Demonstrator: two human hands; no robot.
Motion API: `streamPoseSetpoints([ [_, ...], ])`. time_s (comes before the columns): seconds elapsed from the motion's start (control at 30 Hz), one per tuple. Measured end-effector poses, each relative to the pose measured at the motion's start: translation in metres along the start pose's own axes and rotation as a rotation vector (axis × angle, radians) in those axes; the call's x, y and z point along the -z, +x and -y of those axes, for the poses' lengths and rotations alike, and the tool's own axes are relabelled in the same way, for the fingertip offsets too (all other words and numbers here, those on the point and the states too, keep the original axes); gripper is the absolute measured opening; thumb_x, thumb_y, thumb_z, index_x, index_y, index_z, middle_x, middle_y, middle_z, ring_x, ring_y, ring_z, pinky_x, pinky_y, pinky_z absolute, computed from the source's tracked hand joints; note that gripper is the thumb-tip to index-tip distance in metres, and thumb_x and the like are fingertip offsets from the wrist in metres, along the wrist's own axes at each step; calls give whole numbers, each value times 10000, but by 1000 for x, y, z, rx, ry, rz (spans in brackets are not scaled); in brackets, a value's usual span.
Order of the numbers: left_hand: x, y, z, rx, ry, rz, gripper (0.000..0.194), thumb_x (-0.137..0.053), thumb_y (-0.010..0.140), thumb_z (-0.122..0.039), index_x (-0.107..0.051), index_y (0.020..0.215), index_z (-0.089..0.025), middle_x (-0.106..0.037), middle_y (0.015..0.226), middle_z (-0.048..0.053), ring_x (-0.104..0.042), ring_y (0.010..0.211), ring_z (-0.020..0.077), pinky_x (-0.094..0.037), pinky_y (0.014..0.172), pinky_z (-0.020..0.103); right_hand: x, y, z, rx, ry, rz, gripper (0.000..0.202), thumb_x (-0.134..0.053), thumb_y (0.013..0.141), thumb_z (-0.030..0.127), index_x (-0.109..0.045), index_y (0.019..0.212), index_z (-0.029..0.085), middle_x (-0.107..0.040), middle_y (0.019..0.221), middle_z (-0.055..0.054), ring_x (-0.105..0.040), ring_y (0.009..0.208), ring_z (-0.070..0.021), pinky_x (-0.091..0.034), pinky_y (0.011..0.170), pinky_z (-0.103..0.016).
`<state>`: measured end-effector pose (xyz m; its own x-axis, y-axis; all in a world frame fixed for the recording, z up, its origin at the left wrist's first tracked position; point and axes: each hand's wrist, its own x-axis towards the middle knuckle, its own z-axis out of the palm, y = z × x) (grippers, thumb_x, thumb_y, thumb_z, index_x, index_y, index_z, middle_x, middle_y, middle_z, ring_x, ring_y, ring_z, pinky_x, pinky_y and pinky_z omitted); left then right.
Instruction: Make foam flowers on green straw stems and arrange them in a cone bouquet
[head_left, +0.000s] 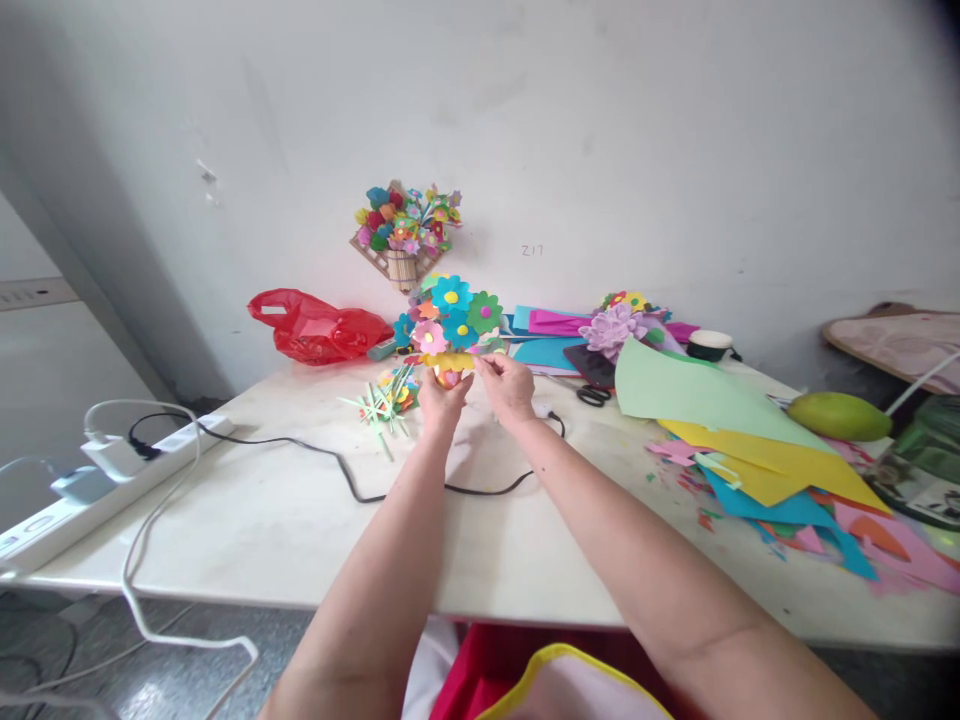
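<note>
A bunch of colourful paper flowers (456, 312), blue, green, pink and yellow, stands upright in front of me. My left hand (444, 402) is closed round the base of the bunch, just under its yellow flowers. At the right edge of the same yellow flowers, my right hand (508, 388) is pinched, thumb and fingers together at a petal. Thin green paper strips (386, 405) and small flowers lie on the table left of my left hand.
A white table (315, 540) carries a red plastic bag (322, 330), a power strip (112, 490), a black cable (349, 480), black scissors (592, 396), coloured sheets (697, 395), paper scraps, a green mango (838, 415) and a glass jar (926, 465). A flower basket (403, 270) hangs on the wall.
</note>
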<state>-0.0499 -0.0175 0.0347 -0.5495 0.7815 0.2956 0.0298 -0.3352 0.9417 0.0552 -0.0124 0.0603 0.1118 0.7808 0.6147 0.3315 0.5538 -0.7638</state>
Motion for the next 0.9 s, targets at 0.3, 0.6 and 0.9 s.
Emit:
streamPoseSetpoints([
  [0.3, -3, -5, -6, -1, 147, 6, 378, -708, 558, -283, -456, 821, -182, -544, 616, -35, -529, 388, 103, -464, 399, 236, -3, 14, 16, 110, -167, -17, 165, -590, 764, 333, -716, 760, 227, -672, 787, -2, -562, 736, -141, -372, 664, -246],
  [0.6, -2, -4, -6, 107, 128, 35, 386, -711, 536, -253, -461, 819, -170, -554, 588, -19, -552, 385, 141, -467, 382, 262, -9, 22, 27, -24, -228, 51, 176, -577, 776, 336, -733, 815, 266, -704, 768, 23, -574, 785, -151, -322, 788, -299],
  [0.9, -3, -5, -7, 79, 210, 53, 360, -699, 540, -240, -477, 814, -169, -556, 569, -19, -529, 350, 130, -432, 353, 239, -14, 28, 27, -36, -311, 21, 195, -612, 724, 398, -708, 708, 229, -679, 732, -1, -551, 766, -169, -320, 754, -308],
])
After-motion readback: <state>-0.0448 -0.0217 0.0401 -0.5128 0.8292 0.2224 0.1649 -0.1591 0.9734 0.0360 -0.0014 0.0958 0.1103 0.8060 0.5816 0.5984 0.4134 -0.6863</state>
